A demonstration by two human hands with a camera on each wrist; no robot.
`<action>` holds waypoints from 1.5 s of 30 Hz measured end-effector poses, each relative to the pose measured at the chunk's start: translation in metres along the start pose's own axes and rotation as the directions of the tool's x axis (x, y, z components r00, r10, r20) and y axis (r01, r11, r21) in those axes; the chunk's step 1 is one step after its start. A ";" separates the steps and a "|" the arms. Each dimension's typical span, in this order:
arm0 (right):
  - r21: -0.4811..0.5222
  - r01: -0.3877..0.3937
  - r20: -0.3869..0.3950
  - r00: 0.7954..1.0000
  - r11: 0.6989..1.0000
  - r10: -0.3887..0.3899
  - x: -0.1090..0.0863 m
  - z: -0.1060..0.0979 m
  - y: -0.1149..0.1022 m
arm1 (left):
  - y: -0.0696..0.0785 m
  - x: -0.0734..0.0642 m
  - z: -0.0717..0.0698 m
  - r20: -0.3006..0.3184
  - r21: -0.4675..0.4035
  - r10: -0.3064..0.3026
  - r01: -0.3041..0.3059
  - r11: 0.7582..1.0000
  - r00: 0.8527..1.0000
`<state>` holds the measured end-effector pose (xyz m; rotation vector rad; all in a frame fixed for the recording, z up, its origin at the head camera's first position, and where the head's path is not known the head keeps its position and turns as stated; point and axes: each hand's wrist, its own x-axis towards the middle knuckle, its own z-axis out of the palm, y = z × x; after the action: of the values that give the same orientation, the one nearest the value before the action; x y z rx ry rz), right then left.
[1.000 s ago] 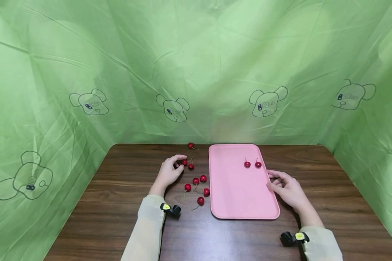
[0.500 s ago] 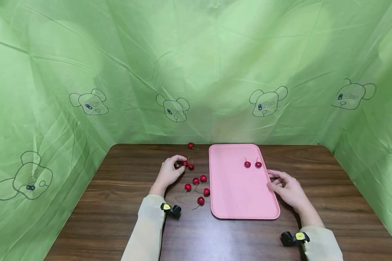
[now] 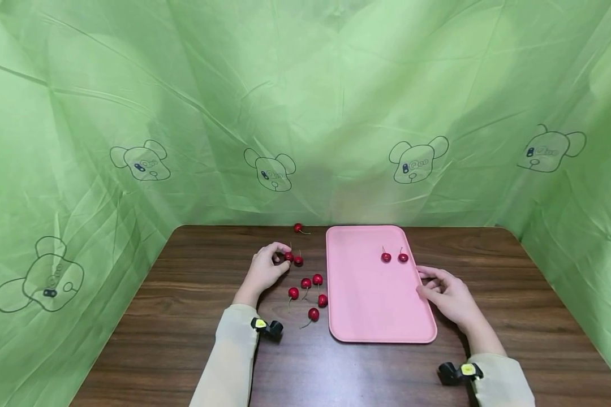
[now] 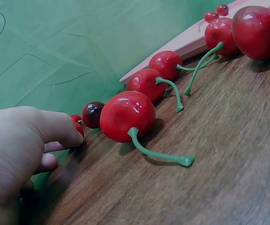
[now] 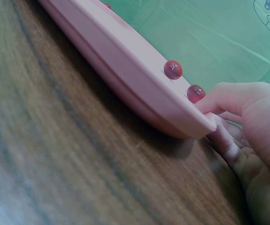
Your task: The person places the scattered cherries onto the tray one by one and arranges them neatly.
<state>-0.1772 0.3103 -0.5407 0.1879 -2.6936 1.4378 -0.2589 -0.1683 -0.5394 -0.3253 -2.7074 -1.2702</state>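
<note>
My left hand [image 3: 266, 267] pinches a red cherry [image 3: 288, 256] between thumb and fingers. Right beside it on the table lies another cherry [image 3: 298, 261]. In the left wrist view the held cherry [image 4: 79, 127] is mostly hidden behind the hand. My right hand [image 3: 447, 295] grips the right rim of a pink tray [image 3: 377, 305]; in the right wrist view the thumb lies over the rim, with other fingers on its outer side. Two cherries, one of them nearest the hand [image 3: 403, 258], rest with stems pointing away in the tray's upper right part.
Several cherries with green stems, one in front [image 3: 313, 314], are scattered on the wooden table [image 3: 193, 299] left of the tray. One more cherry [image 3: 297, 228] lies at the far table edge. A green cloth [image 3: 336, 113] with drawn bear heads surrounds the table.
The cherry in my left fingers has turned so its stem swung from pointing right to pointing away, and it shifted slightly nearer. My right hand and the tray stay in place.
</note>
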 end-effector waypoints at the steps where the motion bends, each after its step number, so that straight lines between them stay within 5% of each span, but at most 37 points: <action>1: 0.000 0.001 -0.001 1.000 1.000 -0.001 0.000 0.000 0.000 | 0.000 0.000 0.000 -0.002 -0.003 0.003 -0.003 1.000 1.000; 17: -0.005 -0.003 0.001 1.000 1.000 0.003 0.001 0.000 0.001 | -0.003 -0.002 -0.001 -0.054 -0.143 -0.035 0.027 0.989 0.998; 30: -0.002 0.000 0.012 1.000 1.000 0.000 0.001 0.000 -0.002 | -0.001 -0.001 -0.003 -0.085 -0.162 -0.018 0.004 0.987 0.996; 40: -0.008 -0.004 0.010 1.000 1.000 0.004 0.001 -0.001 0.000 | 0.017 0.002 -0.009 -0.126 -0.138 -0.050 0.032 0.990 0.991; 45: -0.011 -0.038 0.019 0.999 0.999 0.038 0.000 -0.001 -0.004 | 0.029 0.004 -0.012 -0.130 -0.145 -0.016 -0.003 0.989 0.991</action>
<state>-0.1762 0.3088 -0.5370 0.1515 -2.7341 1.4396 -0.2553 -0.1588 -0.5097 -0.2400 -2.5164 -1.4404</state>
